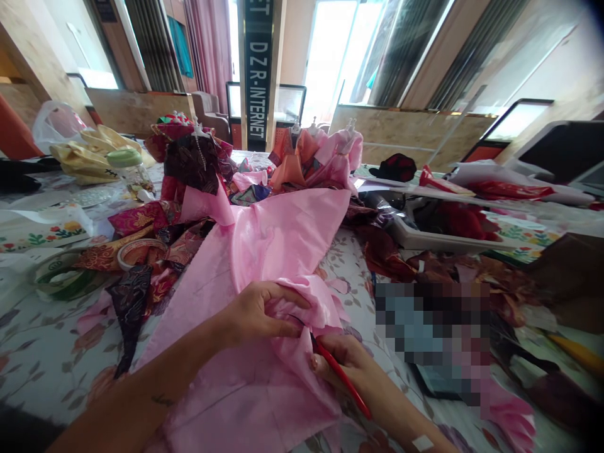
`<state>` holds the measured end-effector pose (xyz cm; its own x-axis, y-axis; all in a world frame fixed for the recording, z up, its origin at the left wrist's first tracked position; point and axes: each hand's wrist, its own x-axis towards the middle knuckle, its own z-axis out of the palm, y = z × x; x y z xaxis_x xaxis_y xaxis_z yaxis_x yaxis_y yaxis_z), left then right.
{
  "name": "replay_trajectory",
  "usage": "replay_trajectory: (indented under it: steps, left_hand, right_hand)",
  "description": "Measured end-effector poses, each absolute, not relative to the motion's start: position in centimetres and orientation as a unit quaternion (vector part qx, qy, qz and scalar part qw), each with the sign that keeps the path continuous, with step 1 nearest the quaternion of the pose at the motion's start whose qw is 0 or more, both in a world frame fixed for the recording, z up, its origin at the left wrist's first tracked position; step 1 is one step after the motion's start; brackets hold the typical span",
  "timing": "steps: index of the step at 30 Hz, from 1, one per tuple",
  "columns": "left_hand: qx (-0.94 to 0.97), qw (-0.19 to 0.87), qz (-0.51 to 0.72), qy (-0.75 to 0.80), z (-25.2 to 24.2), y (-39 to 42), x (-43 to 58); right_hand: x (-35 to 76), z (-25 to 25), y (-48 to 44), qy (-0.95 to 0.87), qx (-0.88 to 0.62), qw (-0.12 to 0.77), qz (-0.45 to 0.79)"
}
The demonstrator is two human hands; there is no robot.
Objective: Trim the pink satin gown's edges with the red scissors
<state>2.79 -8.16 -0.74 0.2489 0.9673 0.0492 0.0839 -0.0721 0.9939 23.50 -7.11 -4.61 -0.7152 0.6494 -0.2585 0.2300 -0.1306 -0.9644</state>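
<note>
Floral tablecloth (51, 358) covers the work surface. Nearest, the left hand (257, 311) pinches a fold of pink satin (264, 251), its fingers curled closely around the gathered cloth. The right hand (340, 358) has its fingers closed narrowly around a red pencil (342, 379), whose dark tip meets the same fold. The satin spreads from under both hands up the middle of the table, loose and not attached to any form, so that piece looks unfinished.

Left of it lie brocade scraps (136, 220), a roll of clear tape (139, 251) and a green-patterned roll (61, 277). To the right, a pixelated patch hides part of the clutter, and a white tray (425, 233) holds dark red cloth.

Farther on, 2 small dress forms (198, 163) and (342, 154) stand in gowns that look largely made up. Gold fabric (89, 157) sits beyond, and behind everything rise a lettered pillar (257, 75) and bright windows (330, 50).
</note>
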Motion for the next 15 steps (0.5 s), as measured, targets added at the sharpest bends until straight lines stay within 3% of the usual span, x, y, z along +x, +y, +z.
replay_trajectory:
  steps: [15]
  left_hand:
    - [0.614, 0.527, 0.402, 0.428, -1.9, -7.4, 1.7]
  right_hand:
    - [23.4, -5.3, -7.0, -0.608, -0.337, 0.164, 0.7]
